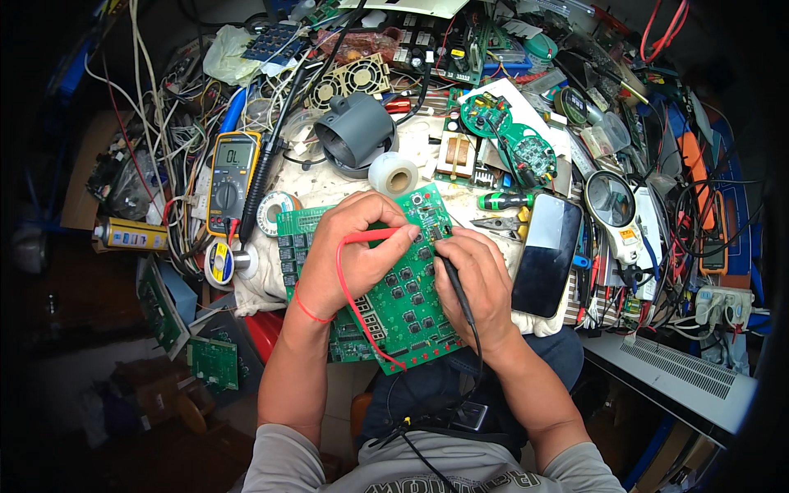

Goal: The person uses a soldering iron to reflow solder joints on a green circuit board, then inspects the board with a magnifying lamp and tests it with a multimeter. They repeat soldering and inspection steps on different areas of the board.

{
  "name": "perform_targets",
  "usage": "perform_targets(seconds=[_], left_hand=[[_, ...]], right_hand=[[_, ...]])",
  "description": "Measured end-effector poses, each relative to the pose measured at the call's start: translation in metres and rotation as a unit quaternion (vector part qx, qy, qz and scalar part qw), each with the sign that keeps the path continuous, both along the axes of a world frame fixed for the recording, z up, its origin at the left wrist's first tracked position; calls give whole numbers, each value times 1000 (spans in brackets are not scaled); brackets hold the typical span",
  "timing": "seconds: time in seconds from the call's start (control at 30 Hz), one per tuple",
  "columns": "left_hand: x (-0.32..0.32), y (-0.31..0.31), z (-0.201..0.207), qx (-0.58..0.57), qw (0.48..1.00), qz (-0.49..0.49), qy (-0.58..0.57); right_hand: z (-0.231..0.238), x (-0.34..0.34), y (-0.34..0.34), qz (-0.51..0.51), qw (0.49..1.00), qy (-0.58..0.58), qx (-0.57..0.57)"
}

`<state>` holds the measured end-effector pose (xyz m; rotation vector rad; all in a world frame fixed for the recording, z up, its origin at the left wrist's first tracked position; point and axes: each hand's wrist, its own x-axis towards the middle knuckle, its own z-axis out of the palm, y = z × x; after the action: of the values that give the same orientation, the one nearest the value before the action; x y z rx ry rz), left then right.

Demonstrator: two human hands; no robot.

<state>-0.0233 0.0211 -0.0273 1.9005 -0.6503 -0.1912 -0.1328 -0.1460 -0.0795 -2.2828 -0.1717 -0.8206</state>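
Observation:
My left hand [362, 246] pinches a red test probe [370, 236], its lead looping down past my wrist. A black test probe [457, 283] is gripped in my right hand [481, 283]. Both probes point at the upper part of a green circuit board [419, 293] with rows of black push buttons; whether the tips touch it is too small to tell. Another green board [297, 222] with black relays shows at the left, partly hidden by my left hand and forearm. A yellow multimeter [233, 185] stands left of the boards with its display lit.
Right of the boards lie a black smartphone [546, 255], pliers [501, 223], a green-black screwdriver [505, 201] and a magnifier [611, 199]. Beyond them are a tape roll [393, 173], a grey pipe fitting [355, 131] and round green boards [530, 154]. Tangled cables crowd both sides.

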Motion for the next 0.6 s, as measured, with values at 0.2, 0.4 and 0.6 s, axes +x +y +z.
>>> perform_targets(seconds=[0.2,0.4,0.6], left_hand=[[0,2,-1,-13,1000,-17,-10],[2,5,-1,7,999,-38,-36],[1,4,-2,-1,999,-30,-27]], right_hand=[[0,0,0,1,1000,-8,-1],[0,0,0,3,1000,-10,1],[-1,0,0,6,1000,-17,3]])
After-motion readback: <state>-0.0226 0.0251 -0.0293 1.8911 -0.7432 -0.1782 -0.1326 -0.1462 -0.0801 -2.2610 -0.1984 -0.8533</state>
